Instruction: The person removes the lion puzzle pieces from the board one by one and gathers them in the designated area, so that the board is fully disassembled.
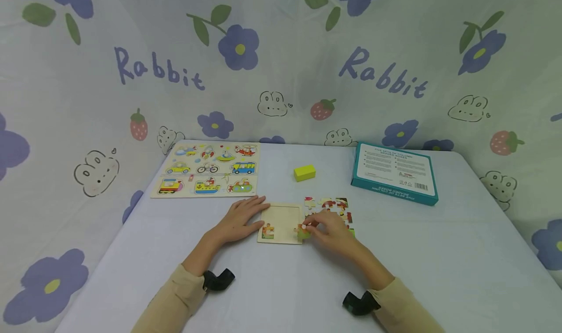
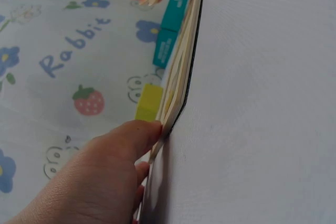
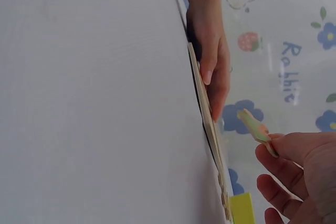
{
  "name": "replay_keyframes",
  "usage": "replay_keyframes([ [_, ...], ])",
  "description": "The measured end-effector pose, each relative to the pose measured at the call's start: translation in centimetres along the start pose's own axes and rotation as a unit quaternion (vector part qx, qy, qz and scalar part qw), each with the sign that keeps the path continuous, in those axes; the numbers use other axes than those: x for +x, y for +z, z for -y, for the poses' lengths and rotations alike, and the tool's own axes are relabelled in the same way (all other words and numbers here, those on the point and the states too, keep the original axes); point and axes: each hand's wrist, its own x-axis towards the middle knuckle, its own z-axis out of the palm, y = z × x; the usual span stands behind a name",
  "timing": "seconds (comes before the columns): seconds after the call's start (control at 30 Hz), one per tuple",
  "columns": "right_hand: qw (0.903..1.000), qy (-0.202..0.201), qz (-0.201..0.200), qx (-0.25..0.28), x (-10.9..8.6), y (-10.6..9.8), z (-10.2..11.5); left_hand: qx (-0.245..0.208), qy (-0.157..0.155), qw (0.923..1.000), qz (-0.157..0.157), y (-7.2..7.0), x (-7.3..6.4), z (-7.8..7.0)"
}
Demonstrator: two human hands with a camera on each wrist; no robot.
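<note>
A shallow square wooden puzzle tray point(image 1: 284, 220) lies at the middle of the table, with one jigsaw piece point(image 1: 268, 232) in its lower left corner. My left hand point(image 1: 239, 219) rests at the tray's left edge, fingers extended and thumb touching the rim. Between thumb and fingertips, my right hand point(image 1: 332, 230) pinches a green and orange puzzle piece point(image 3: 257, 130), held above the tray's right rim. Several loose puzzle pieces point(image 1: 328, 203) with red and white prints lie just right of the tray, partly covered by the right hand.
A wooden board with vehicle pictures point(image 1: 206, 171) lies at the back left. Behind the tray sits a yellow block point(image 1: 305, 173). The teal box point(image 1: 395, 173) lies flat at the back right, before a printed cloth backdrop point(image 1: 281, 45).
</note>
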Motion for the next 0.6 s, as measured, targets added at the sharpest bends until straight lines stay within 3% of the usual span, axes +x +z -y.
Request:
replay_keyframes([
  [0.2, 0.9999, 0.003, -0.015, 0.008, -1.0, -0.8, -0.7, -0.004, 0.005, 1.0, -0.005, 0.0, 0.0, 0.0],
  [0.6, 0.9978, 0.05, -0.04, 0.019, -2.8, -1.8, -2.0, -0.006, -0.004, 0.9999, 0.01, -0.3, 0.0, -0.2],
])
